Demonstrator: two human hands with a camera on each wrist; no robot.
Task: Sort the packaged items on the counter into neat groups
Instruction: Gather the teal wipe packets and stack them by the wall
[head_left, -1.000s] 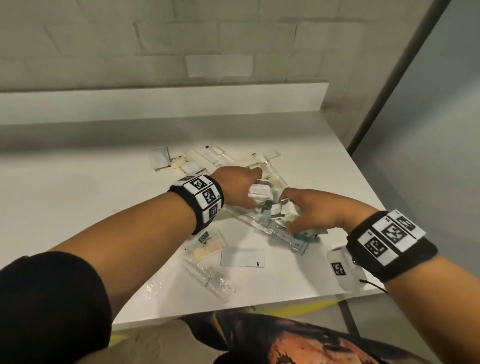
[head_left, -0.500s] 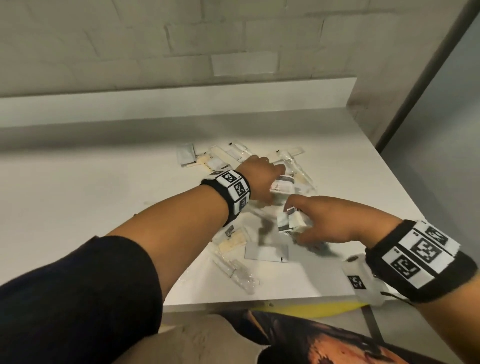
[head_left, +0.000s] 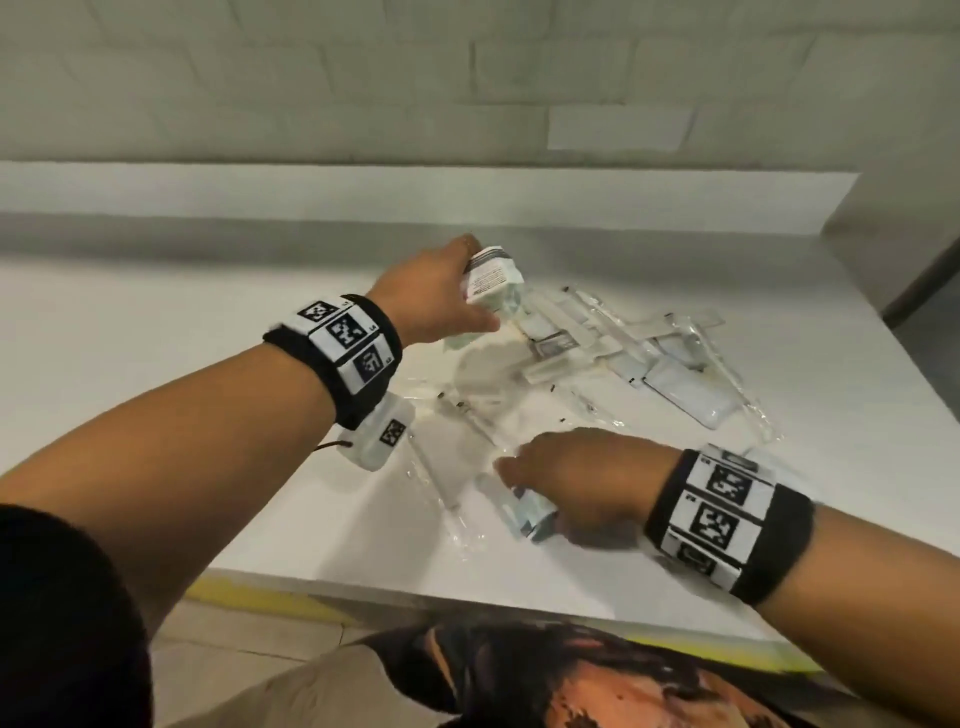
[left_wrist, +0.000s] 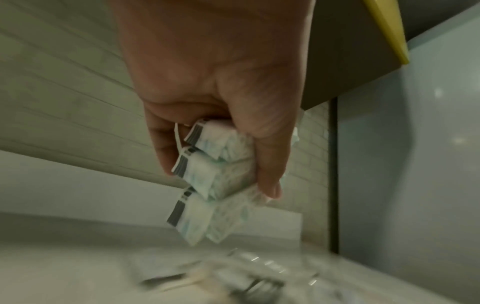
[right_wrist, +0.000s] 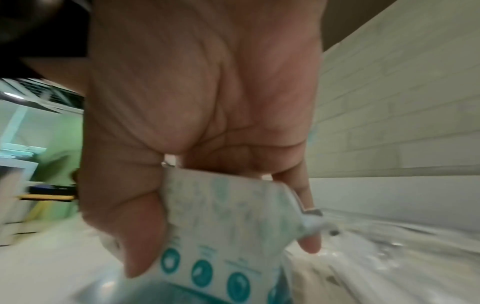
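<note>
My left hand (head_left: 441, 296) is lifted above the white counter (head_left: 156, 332) and grips a stack of white and green sachets (head_left: 491, 280). The left wrist view shows three sachets (left_wrist: 207, 181) clamped between thumb and fingers. My right hand (head_left: 566, 473) is low near the counter's front and holds more of the same sachets (head_left: 530, 512). In the right wrist view its thumb and fingers pinch a sachet with teal round icons (right_wrist: 223, 236). The mixed pile of packaged items (head_left: 613, 343) lies to the right of my left hand.
Clear plastic-wrapped packets (head_left: 447, 467) lie between my hands. A flat pale pouch (head_left: 685, 395) and long white packets (head_left: 587, 338) sit in the pile. The counter's front edge (head_left: 415, 590) is close below my right hand. A raised ledge (head_left: 467, 197) runs along the back wall.
My hands have come apart out of the pile. The left one rose toward the back with its sachets; the right one drew toward the front edge with its own.
</note>
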